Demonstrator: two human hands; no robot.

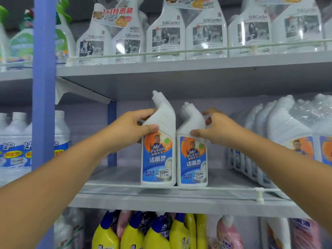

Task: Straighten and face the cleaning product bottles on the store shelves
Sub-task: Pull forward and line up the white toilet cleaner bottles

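My left hand [133, 129] grips the left bottle [159, 150], my right hand [218, 129] pinches the right bottle [193, 157]; both stand label-forward, touching, at the middle shelf [125, 200] front. Right-side packs [269, 141] look unstraightened.

Two toilet-cleaner bottles [158, 151] stand touching, side by side, at the middle shelf [125, 177] front rail.
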